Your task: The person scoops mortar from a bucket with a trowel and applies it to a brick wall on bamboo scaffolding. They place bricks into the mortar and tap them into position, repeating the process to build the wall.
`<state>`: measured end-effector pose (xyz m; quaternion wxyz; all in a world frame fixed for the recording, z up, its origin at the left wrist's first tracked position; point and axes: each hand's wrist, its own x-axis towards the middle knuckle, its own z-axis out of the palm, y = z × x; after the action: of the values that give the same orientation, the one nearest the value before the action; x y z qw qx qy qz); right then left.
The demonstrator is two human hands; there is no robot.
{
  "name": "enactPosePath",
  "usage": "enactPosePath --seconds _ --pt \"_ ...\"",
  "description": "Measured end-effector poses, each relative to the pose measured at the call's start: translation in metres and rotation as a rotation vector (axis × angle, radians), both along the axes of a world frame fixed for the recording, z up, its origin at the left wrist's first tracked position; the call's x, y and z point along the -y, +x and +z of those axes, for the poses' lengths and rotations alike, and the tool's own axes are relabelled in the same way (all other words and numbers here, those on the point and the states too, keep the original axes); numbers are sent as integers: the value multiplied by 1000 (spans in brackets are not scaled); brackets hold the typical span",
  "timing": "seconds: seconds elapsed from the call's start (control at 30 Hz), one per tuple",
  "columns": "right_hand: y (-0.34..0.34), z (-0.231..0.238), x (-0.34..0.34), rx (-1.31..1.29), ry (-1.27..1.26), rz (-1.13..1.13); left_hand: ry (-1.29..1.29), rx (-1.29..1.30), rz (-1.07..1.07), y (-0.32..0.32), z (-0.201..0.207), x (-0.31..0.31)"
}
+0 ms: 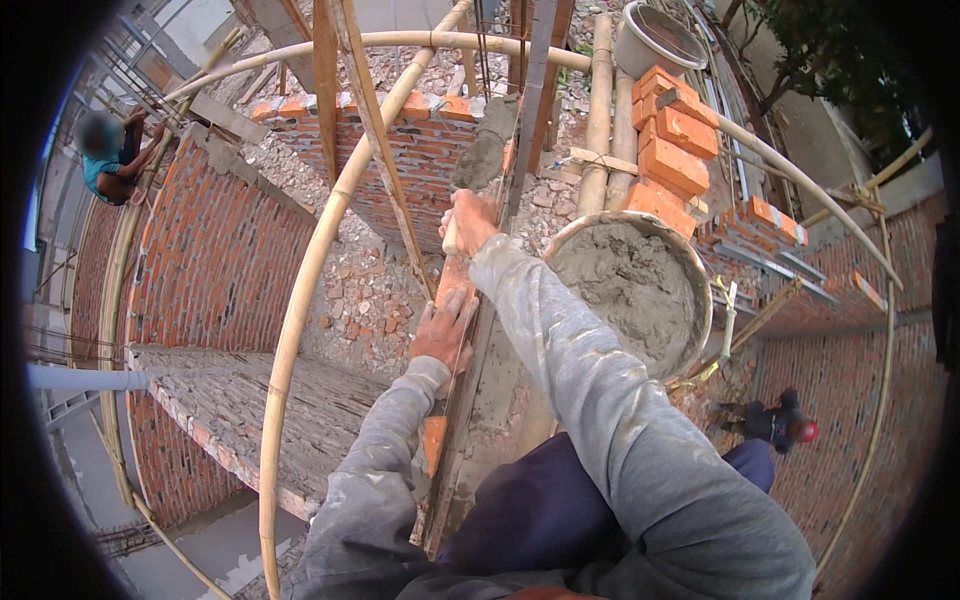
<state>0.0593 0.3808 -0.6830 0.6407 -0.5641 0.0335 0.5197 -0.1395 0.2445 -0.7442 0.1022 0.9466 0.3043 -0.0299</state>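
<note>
My right hand (472, 220) is closed round the pale handle of a trowel (451, 238), held over the top of a narrow brick wall. Grey mortar (484, 160) lies just beyond that hand along the wall top; where the trowel's blade ends and the mortar begins is hard to make out. Nearer to me, my left hand (443, 332) rests with fingers stretched out on an orange brick (455, 275) of the same course. A long straight board (462, 400) runs along the wall's right side. To the right stands a round bucket (707, 300) filled with wet mortar.
Stacked orange bricks (672, 165) sit beyond the bucket, near another tub (640, 55). A bamboo pole (318, 235) curves past on the left. Brick rubble (370, 310) lies below. One person (105, 155) crouches far left; another in a red helmet (775, 422) is below right.
</note>
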Motion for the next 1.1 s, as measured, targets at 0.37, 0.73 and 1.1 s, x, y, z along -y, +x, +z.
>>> enactPosePath --seconds 0.37,0.73,1.1 --pt "117 -9 -74 135 135 371 36 14 -11 -7 -7 -1" --pt "104 95 44 703 46 1145 -39 46 7 -7 -4 0" --pt "207 332 320 1949 -362 1127 -129 195 -32 -12 -30 -12"
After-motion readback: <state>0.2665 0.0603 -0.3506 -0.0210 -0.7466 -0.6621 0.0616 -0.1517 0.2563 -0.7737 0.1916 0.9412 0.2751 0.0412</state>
